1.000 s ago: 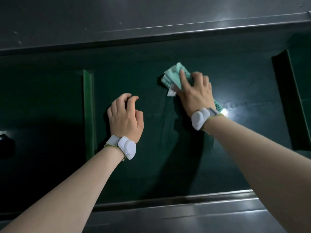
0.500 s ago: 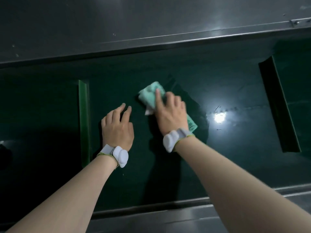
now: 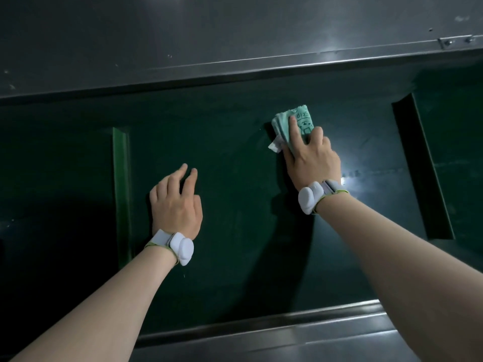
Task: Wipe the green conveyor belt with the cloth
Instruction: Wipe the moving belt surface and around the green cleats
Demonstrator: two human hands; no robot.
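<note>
Right hand (image 3: 312, 156) lies palm-down on a folded mint-green cloth (image 3: 292, 124), pressing it flat against the dark green conveyor belt (image 3: 235, 218). Index finger is extended along the cloth; the other fingers curl over its right edge, so the hand pins the cloth rather than fully wrapping it. Near half of the cloth is hidden under the palm. Exposed part shows a soft, towel-like weave with dark printed line art and lettering, too small to read. A white tag or corner (image 3: 274, 147) sticks out at the cloth's left edge.

Left hand (image 3: 176, 205) rests on the belt well apart from the cloth, empty, fingers loosely spread and slightly bent; whether the palm touches the belt cannot be told.

Each wrist carries a white band with a rounded white plastic pod (image 3: 309, 197), edged by a thin yellow-green strap.

Belt is smooth with a slight sheen; a bright glare spot (image 3: 351, 176) sits just right of the right wrist. Two raised green cleats cross the belt: one left of the left hand (image 3: 121, 194), one at far right (image 3: 423, 165). The belt's left portion falls into deep shadow, detail lost. Brushed grey metal rails border the belt at the far side (image 3: 235, 43) and near side (image 3: 287, 335). Both forearms are cut off by the bottom edge.
</note>
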